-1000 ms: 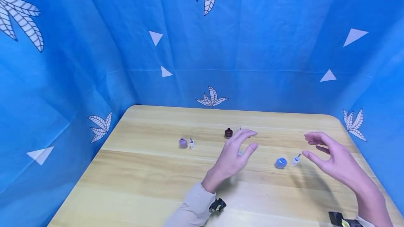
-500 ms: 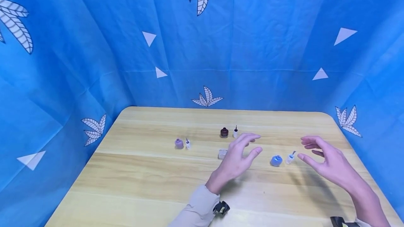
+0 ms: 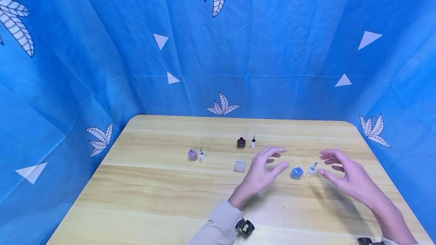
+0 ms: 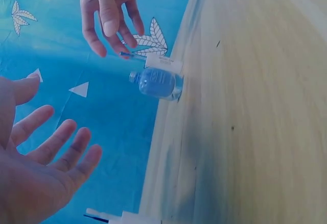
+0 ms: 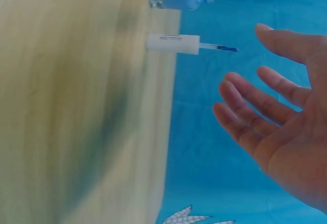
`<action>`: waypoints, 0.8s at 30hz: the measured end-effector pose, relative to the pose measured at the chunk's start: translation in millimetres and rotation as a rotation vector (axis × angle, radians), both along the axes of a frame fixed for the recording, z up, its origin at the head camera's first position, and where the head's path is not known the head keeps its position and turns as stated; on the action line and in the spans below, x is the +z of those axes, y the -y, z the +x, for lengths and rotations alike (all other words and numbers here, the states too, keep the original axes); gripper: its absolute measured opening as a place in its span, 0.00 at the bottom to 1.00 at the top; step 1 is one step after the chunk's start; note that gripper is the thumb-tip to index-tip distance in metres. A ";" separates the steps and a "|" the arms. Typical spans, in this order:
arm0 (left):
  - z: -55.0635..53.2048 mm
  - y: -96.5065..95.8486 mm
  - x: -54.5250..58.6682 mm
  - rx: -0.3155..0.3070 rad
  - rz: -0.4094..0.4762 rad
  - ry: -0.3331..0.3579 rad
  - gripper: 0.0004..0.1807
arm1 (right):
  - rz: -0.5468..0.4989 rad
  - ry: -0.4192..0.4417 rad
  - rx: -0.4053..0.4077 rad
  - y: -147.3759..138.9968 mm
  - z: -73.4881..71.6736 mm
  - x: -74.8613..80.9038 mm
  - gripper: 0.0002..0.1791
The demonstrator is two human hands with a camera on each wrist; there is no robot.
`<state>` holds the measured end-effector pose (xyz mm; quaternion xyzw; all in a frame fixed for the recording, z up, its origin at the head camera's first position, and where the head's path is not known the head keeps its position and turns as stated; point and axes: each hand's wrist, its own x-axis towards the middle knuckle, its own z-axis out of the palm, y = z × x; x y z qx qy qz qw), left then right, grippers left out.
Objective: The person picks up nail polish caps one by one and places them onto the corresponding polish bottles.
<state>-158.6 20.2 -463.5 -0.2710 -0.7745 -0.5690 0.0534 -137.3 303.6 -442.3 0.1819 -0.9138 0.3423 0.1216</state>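
My left hand [image 3: 260, 173] hovers over the table with loosely bent fingers and nothing in them. Just to its right stands an uncapped blue nail polish bottle [image 3: 297, 173]. Beside that bottle a white cap [image 5: 172, 44] stands with its blue-tipped brush pointing up. My right hand [image 3: 349, 177] is in the air to the right of this cap, thumb and fingers apart, holding nothing. In the right wrist view the brush points up in front of the fingertips. A clear square bottle [image 3: 240, 166] stands to the left of my left hand.
Farther back are a dark red polish bottle [image 3: 241, 143] and its upturned brush cap [image 3: 253, 142]. A purple bottle [image 3: 192, 155] with another brush cap [image 3: 202, 155] stands left on the wooden table [image 3: 143, 199]. Blue cloth [image 3: 289, 41] hangs around the table.
The head view has shifted slightly. My left hand has moved right, uncovering the clear bottle and the dark red polish's cap. My right hand has drifted slightly left; both hands stay without anything in them.
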 end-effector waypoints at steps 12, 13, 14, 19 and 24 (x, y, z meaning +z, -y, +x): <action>-1.4 -11.5 -13.0 -0.012 -0.012 0.100 0.23 | -0.018 0.027 0.026 -0.5 2.1 -11.6 0.26; -1.7 -12.4 -14.0 -0.010 -0.016 0.102 0.23 | -0.017 0.030 0.023 -0.9 2.1 -12.8 0.26; -1.8 -13.5 -14.7 -0.008 -0.017 0.105 0.23 | -0.017 0.033 0.021 -1.3 2.1 -13.9 0.25; -2.1 -17.8 -17.1 0.006 -0.008 0.128 0.23 | -0.018 0.057 0.029 -2.3 0.6 -18.4 0.24; -4.5 -21.3 -20.1 0.023 -0.019 0.130 0.22 | -0.013 0.084 0.030 -2.6 -2.3 -20.1 0.24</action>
